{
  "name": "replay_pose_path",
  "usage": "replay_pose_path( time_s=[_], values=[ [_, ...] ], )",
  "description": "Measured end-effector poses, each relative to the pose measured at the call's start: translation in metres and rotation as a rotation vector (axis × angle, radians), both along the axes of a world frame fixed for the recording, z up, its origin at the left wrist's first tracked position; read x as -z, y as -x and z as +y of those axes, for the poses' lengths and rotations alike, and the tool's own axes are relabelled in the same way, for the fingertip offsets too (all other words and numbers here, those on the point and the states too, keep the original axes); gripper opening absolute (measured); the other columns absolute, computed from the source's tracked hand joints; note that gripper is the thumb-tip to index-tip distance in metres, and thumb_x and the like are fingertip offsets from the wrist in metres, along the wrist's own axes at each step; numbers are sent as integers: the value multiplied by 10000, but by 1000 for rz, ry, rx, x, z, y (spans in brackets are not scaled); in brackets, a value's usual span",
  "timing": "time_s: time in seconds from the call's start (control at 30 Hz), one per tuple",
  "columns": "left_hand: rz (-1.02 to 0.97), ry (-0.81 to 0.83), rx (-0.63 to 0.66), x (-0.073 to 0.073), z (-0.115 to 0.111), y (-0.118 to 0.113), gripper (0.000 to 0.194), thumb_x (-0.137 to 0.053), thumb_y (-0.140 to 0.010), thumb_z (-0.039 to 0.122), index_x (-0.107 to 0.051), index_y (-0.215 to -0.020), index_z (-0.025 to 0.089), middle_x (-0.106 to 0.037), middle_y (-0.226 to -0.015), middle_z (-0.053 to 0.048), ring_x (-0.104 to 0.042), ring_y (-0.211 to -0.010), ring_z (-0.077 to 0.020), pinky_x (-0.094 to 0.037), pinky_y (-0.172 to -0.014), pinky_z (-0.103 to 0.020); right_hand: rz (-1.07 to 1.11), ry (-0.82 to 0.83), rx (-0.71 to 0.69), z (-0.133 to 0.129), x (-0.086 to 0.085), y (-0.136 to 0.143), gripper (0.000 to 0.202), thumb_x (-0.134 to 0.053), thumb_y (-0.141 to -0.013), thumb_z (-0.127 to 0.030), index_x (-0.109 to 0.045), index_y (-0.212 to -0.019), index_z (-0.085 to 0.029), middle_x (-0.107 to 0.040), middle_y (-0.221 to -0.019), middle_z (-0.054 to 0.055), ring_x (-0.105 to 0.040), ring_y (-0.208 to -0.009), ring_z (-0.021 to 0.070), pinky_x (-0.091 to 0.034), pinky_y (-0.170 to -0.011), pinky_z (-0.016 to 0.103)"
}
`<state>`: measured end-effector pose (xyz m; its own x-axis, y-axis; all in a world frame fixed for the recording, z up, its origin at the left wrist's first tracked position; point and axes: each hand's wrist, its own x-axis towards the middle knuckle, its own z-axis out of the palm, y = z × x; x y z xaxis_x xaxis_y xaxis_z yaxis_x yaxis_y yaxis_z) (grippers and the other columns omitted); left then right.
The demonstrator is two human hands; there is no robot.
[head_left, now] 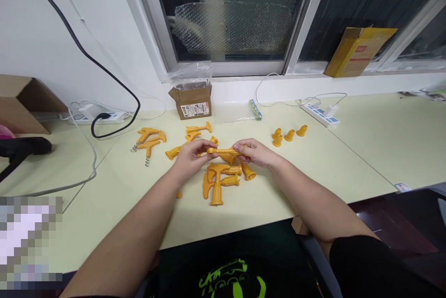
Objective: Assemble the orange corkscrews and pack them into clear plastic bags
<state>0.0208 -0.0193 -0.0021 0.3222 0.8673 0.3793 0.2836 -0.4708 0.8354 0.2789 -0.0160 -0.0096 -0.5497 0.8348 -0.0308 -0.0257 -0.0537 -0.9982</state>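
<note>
Over the middle of the table, my left hand (194, 155) and my right hand (256, 153) hold a yellow plastic corkscrew (225, 151) level between them. My left fingers close on its handle end at the left, and my right fingers pinch the other end, partly hiding it. Beneath and in front of my hands lies a pile of assembled yellow corkscrews (216, 191), several with ribbed bell-shaped sleeves. Corkscrew handles (149, 144) with bare metal spirals lie to the left. Several loose yellow sleeves (289, 135) stand or lie to the right.
An open cardboard box (195, 102) and a clear plastic bag (233, 112) sit by the wall. Power strips (320, 114) with cables lie on the table. A black cable (80, 47) hangs at the left, near a larger brown box (24, 102).
</note>
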Motion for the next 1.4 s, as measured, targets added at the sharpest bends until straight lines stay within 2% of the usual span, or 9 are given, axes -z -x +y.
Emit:
replay_pose_path(
  time_s=[0.1, 0.2, 0.33, 0.47, 0.6, 0.8, 1.03, 1.2, 1.4],
  values=[
    [-132, 137, 3, 3, 1, -1, 424, -787, -818, 537, -711, -1063, 200, -722, -854, -48, -710, -758, -201, -597, -715, -349, -136, -219, 64, -3, -3, -1, 378, -650, -917, -561, -706, -967, -190, -571, -660, -18, -461, -567, 117, -362, -530, 237],
    [-223, 282, -18, 5, 3, -2, 465, -652, -914, 601, -664, -1141, 196, -654, -671, 4, -648, -544, -159, -565, -589, -320, -263, -519, 110, -5, -6, -2, 324, -661, -924, -481, -708, -1105, -217, -716, -936, 33, -603, -751, 172, -479, -683, 287],
    [-244, 358, 2, 5, 5, -2, 521, -683, -892, 606, -632, -1203, 192, -652, -685, 6, -700, -618, -180, -550, -589, -292, -352, -754, 136, -5, -5, -2, 263, -633, -946, -388, -673, -1148, -222, -726, -1147, 68, -659, -1013, 241, -504, -932, 378],
    [-262, 362, 34, 6, 7, 2, 573, -773, -845, 524, -561, -1288, 229, -655, -761, 23, -702, -687, -165, -559, -667, -289, -464, -896, 188, 0, 4, -1, 203, -610, -953, -320, -636, -1129, -223, -713, -1102, 86, -632, -1028, 256, -492, -951, 409],
    [-278, 355, 62, 9, 10, 3, 483, -903, -716, 408, -632, -1054, 196, -696, -917, -18, -699, -816, -159, -547, -771, -278, -455, -1075, 260, 7, 12, -1, 154, -623, -967, -314, -613, -1091, -224, -691, -1009, 83, -602, -957, 253, -479, -893, 412],
    [-480, 601, -31, 8, 12, -1, 389, -890, -730, 433, -644, -909, 191, -663, -803, 13, -669, -700, -130, -558, -760, -299, -563, -1290, 356, 5, 9, 2, 34, -600, -988, -243, -602, -1017, -225, -687, -1033, 84, -595, -990, 243, -419, -885, 409],
    [-728, 584, -133, -1, 15, 6, 308, -902, -701, 292, -672, -866, 173, -681, -831, 0, -713, -822, -165, -619, -902, -402, -681, -1225, 554, 2, 7, 1, 81, -650, -934, -239, -598, -995, -227, -703, -1000, 76, -559, -1036, 279, -402, -920, 436],
    [-848, 476, -232, -13, 29, 34, 285, -868, -719, 261, -649, -880, 176, -709, -850, -33, -733, -863, -193, -631, -802, -334, -657, -1019, 701, 14, 7, -22, 162, -665, -900, -318, -591, -1017, -234, -702, -1019, 97, -554, -1015, 298, -466, -912, 451],
    [-742, 175, -641, -12, 47, 87, 413, -753, -810, 169, -506, -1135, 233, -669, -867, 12, -634, -636, -102, -513, -585, -220, -634, -846, 990, 36, 2, -74, 314, -614, -881, -315, -607, -1180, -220, -717, -1074, 93, -585, -999, 276, -493, -920, 443]
  ],
)
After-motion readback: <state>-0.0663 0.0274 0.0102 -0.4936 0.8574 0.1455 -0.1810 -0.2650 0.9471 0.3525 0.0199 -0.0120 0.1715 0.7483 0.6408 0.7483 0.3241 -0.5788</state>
